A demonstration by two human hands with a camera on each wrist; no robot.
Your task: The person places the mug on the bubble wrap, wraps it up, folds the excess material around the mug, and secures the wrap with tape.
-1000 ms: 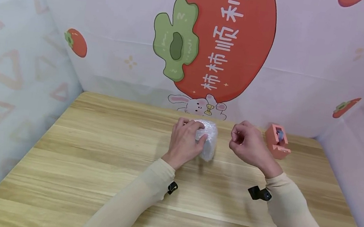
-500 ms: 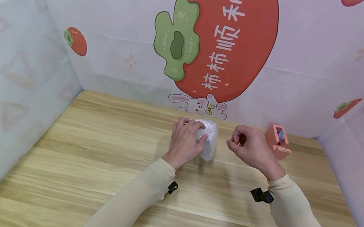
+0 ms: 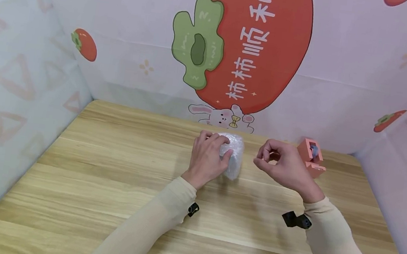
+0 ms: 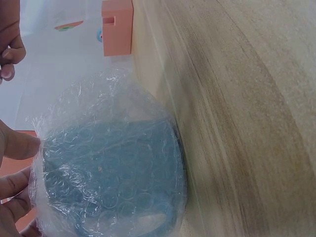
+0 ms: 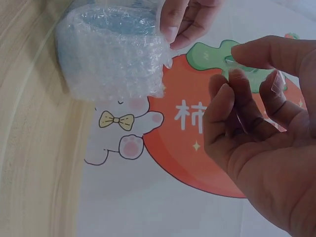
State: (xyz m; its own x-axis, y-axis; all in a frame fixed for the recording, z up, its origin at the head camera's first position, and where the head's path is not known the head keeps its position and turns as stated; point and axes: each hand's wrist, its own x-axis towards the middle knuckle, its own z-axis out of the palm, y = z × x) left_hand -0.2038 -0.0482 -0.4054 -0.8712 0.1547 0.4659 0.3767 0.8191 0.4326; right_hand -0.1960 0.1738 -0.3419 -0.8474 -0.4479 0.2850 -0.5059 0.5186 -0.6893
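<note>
A light-blue mug wrapped in bubble wrap (image 3: 236,156) stands near the back of the table. Its handle shows through the clear wrap in the left wrist view. From the left side, my left hand (image 3: 205,157) grips the top of the bundle, thumb and fingers on the wrap's upper edge. My right hand (image 3: 286,167) is raised to the right of the bundle, apart from it, with curled fingers. Between its thumb and fingers it pinches a small piece of clear tape (image 5: 279,81), which clings to the fingertips in the right wrist view.
A pink tape dispenser (image 3: 312,157) with a blue core sits at the back right, just beyond my right hand. The wooden table (image 3: 107,166) meets a printed cloth wall (image 3: 131,63) behind, with more cloth on both sides.
My right hand has shifted slightly to the right and turned a little, its curled fingers loosening somewhat. My left hand and the wrapped mug have stayed in place.
</note>
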